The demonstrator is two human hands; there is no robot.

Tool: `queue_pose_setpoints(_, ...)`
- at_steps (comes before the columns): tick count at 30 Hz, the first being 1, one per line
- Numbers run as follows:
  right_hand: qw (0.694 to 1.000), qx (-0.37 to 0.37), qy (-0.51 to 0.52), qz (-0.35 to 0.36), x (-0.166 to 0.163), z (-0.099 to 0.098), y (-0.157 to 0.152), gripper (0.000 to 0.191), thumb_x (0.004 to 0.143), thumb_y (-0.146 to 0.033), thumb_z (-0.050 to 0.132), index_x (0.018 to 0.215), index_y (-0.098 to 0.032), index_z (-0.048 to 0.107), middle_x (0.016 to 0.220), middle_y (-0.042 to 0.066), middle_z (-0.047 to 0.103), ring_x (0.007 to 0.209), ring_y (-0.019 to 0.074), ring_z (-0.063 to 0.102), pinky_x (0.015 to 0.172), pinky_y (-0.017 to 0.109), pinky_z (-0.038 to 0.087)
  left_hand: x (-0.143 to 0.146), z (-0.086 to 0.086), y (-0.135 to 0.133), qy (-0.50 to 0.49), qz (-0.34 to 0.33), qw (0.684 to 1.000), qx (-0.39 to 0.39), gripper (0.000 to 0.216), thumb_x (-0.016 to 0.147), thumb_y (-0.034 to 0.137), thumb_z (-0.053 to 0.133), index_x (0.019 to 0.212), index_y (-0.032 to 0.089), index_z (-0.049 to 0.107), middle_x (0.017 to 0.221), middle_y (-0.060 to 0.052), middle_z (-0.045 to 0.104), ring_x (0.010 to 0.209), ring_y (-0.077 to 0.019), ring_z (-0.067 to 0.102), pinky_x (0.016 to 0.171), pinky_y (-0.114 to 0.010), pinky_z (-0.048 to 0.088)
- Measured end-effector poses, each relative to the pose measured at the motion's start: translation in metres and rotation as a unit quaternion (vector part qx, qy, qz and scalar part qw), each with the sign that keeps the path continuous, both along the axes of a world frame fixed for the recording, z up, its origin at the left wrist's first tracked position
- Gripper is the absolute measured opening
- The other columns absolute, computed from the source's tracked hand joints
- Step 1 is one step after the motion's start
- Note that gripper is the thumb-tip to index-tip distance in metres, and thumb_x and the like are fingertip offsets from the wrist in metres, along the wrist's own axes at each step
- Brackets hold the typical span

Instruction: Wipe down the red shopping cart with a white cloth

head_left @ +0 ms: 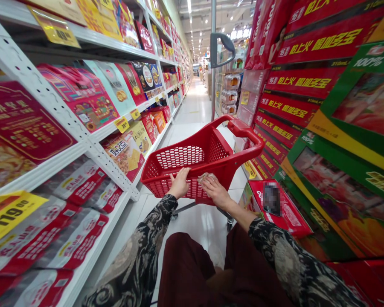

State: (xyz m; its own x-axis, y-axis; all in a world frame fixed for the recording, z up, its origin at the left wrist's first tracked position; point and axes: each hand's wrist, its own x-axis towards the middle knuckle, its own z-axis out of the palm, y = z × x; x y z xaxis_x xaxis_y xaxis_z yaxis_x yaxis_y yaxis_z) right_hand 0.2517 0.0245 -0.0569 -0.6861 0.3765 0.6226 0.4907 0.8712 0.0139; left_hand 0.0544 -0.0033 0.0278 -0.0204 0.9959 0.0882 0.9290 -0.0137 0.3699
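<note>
A red plastic shopping cart (195, 166) with a perforated basket stands sideways in front of my knees. My left hand (179, 184) is closed over the near rim of the basket. Against the basket's near side, my right hand (216, 191) presses a crumpled, pale cloth or tissue (205, 177), which pokes out beyond the fingers. The cart's handle (246, 132) rises at the right, beyond my right hand. Inside the basket, the part that shows holds no goods.
White shelves (107, 132) with boxed goods and yellow price tags line the left. Stacked red drink cartons (284, 111) and green boxes (333, 179) crowd the right. A metal pole (213, 85) stands behind the cart. The tiled aisle (193, 104) runs into the distance.
</note>
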Motion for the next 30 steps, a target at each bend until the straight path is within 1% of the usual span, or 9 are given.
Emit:
queue_pose_setpoints(2, 1.000, -0.004, 0.019, 0.017, 0.006, 0.010, -0.006, 0.030, 0.089, -0.009, 0.043, 0.111, -0.016, 0.062, 0.121, 0.010, 0.061, 0.125, 0.0223, 0.044, 0.097, 0.046, 0.046, 0.000, 0.000, 0.000, -0.005, -0.001, 1.000, 0.002, 0.075, 0.063, 0.002, 0.039, 0.135, 0.025, 0.036, 0.144, -0.006, 0.037, 0.135, -0.0239, 0.027, 0.106, -0.066, 0.011)
queue_pose_setpoints(5, 0.994, 0.009, 0.110, 0.022, 0.016, 0.045, -0.010, 0.033, 0.091, -0.011, 0.040, 0.114, -0.018, 0.061, 0.122, 0.010, 0.060, 0.128, 0.0200, 0.041, 0.101, 0.045, 0.042, 0.000, 0.000, 0.001, -0.011, 0.000, 1.000, 0.000, 0.075, 0.063, 0.002, 0.039, 0.134, 0.026, 0.037, 0.144, -0.006, 0.038, 0.135, -0.0238, 0.027, 0.106, -0.065, 0.010)
queue_pose_setpoints(8, 0.982, 0.039, 0.185, -0.016, 0.028, 0.079, -0.004, 0.034, 0.091, -0.011, 0.040, 0.116, -0.021, 0.060, 0.123, 0.009, 0.059, 0.131, 0.0201, 0.037, 0.105, 0.047, 0.037, 0.001, 0.001, 0.000, -0.015, 0.007, 1.000, -0.002, 0.075, 0.063, 0.002, 0.040, 0.134, 0.027, 0.037, 0.144, -0.006, 0.037, 0.136, -0.0236, 0.027, 0.107, -0.065, 0.008)
queue_pose_setpoints(10, 0.980, 0.060, 0.183, -0.043, 0.035, 0.086, 0.003, 0.035, 0.090, -0.010, 0.040, 0.116, -0.021, 0.060, 0.125, 0.008, 0.058, 0.133, 0.0202, 0.033, 0.107, 0.049, 0.033, 0.002, 0.001, 0.000, -0.016, 0.011, 1.000, -0.001, 0.075, 0.064, 0.002, 0.040, 0.134, 0.027, 0.036, 0.144, -0.006, 0.037, 0.135, -0.0234, 0.027, 0.107, -0.065, 0.009)
queue_pose_setpoints(14, 0.990, 0.060, 0.109, -0.063, 0.039, 0.055, 0.011, 0.031, 0.091, -0.011, 0.040, 0.112, -0.020, 0.062, 0.126, 0.007, 0.057, 0.134, 0.0200, 0.029, 0.107, 0.052, 0.031, 0.002, 0.002, 0.000, -0.011, 0.011, 1.000, 0.001, 0.071, 0.064, 0.003, 0.040, 0.132, 0.025, 0.039, 0.143, -0.007, 0.039, 0.134, -0.0238, 0.030, 0.106, -0.066, 0.012)
queue_pose_setpoints(19, 0.997, -0.021, 0.041, -0.063, 0.035, 0.004, -0.002, 0.028, 0.088, -0.010, 0.045, 0.108, -0.016, 0.063, 0.122, 0.010, 0.060, 0.128, 0.0217, 0.041, 0.103, 0.051, 0.036, 0.000, 0.005, 0.002, -0.018, 0.013, 1.000, -0.002, 0.067, 0.066, 0.003, 0.039, 0.130, 0.022, 0.039, 0.141, -0.008, 0.040, 0.133, -0.0239, 0.032, 0.105, -0.068, 0.012)
queue_pose_setpoints(23, 0.987, -0.084, 0.124, -0.065, 0.027, 0.019, -0.019, 0.035, 0.085, -0.007, 0.042, 0.111, -0.018, 0.063, 0.120, 0.010, 0.061, 0.122, 0.0192, 0.048, 0.101, 0.041, 0.042, 0.002, 0.007, 0.000, -0.007, 0.010, 1.000, 0.003, 0.062, 0.068, 0.007, 0.043, 0.128, 0.023, 0.041, 0.141, -0.009, 0.041, 0.132, -0.0256, 0.033, 0.105, -0.067, 0.014)
queue_pose_setpoints(26, 0.939, -0.132, 0.303, -0.097, 0.016, 0.056, -0.026, 0.038, 0.088, -0.013, 0.038, 0.120, -0.018, 0.056, 0.128, 0.009, 0.055, 0.121, 0.0173, 0.048, 0.102, 0.035, 0.042, 0.019, 0.013, -0.006, -0.022, 0.019, 0.997, 0.073, 0.056, 0.073, 0.012, 0.045, 0.129, 0.018, 0.041, 0.144, -0.012, 0.035, 0.134, -0.0246, 0.030, 0.110, -0.058, 0.016)
queue_pose_setpoints(30, 0.818, -0.245, 0.505, -0.128, -0.003, 0.093, -0.027, 0.040, 0.088, -0.023, 0.037, 0.126, -0.014, 0.048, 0.125, 0.011, 0.056, 0.114, 0.0186, 0.054, 0.096, 0.034, 0.046, 0.059, 0.030, -0.016, -0.163, -0.013, 0.970, 0.179, 0.046, 0.083, 0.022, 0.040, 0.129, 0.017, 0.042, 0.140, -0.009, 0.041, 0.132, -0.0185, 0.033, 0.112, -0.037, 0.025)
